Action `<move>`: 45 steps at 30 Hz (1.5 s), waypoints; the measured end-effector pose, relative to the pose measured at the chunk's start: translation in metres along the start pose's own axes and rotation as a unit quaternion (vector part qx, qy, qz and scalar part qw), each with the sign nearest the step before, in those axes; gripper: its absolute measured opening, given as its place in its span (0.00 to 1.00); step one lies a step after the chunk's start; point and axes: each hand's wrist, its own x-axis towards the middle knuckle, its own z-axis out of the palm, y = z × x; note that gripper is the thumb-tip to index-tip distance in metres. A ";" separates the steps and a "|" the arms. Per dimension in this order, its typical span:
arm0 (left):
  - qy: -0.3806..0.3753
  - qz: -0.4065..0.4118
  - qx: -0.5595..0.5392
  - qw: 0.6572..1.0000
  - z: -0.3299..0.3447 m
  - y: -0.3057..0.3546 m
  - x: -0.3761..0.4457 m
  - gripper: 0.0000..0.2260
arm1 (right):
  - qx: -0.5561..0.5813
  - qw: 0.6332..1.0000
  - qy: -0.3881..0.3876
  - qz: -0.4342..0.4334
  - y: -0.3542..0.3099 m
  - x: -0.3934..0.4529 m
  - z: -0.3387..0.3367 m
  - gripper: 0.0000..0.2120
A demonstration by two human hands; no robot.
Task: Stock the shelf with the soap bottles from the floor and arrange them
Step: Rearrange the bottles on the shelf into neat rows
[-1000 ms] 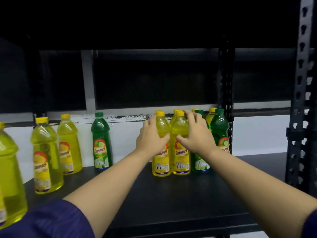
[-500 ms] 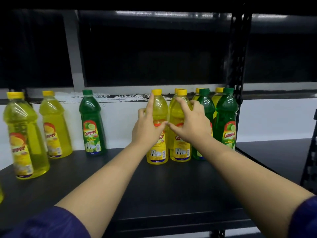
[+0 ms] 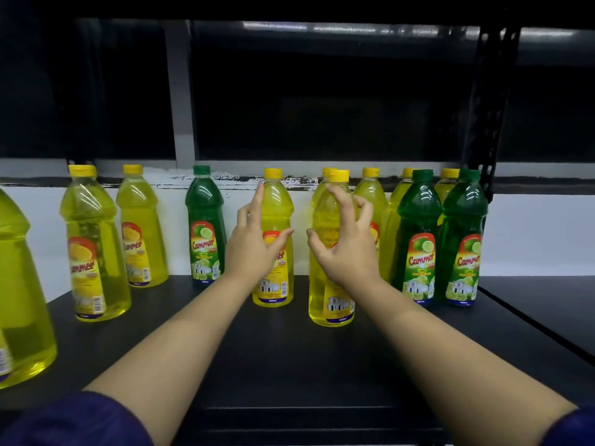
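Soap bottles stand on the black shelf point(image 3: 289, 355). My left hand point(image 3: 254, 244) is spread in front of one yellow bottle point(image 3: 277, 214), its thumb over the label and its index finger along the bottle's left side, not wrapped around it. My right hand point(image 3: 346, 246) is clawed with fingers apart before a second yellow bottle point(image 3: 328, 304), which stands nearer the front edge. Several more yellow bottles point(image 3: 370, 194) stand behind it. Two green bottles point(image 3: 418, 236) point(image 3: 463, 239) stand at the right, and one green bottle point(image 3: 204, 226) stands left of my left hand.
Two yellow bottles point(image 3: 93, 249) point(image 3: 141, 233) stand further left, with a big yellow one point(image 3: 19, 300) at the left edge. A black perforated upright point(image 3: 489, 101) rises behind the right green bottles. A white wall point(image 3: 541, 233) lies behind. The shelf board above hangs low.
The two yellow bottles that stood pressed together now stand apart, the right one nearer the front. Both hands have loosened and spread their fingers. The view has moved closer and lower.
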 end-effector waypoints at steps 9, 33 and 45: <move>-0.012 -0.029 0.002 1.000 0.032 -0.028 0.036 0.43 | 0.002 1.000 0.031 0.000 0.001 0.004 0.036 0.35; -0.122 -0.076 -0.083 0.986 0.036 -0.042 0.022 0.50 | -0.019 1.000 0.014 -0.002 -0.003 0.001 0.034 0.38; -0.116 -0.245 -0.193 0.943 -0.051 -0.055 -0.049 0.19 | -0.022 0.999 0.012 0.019 -0.044 -0.010 0.054 0.36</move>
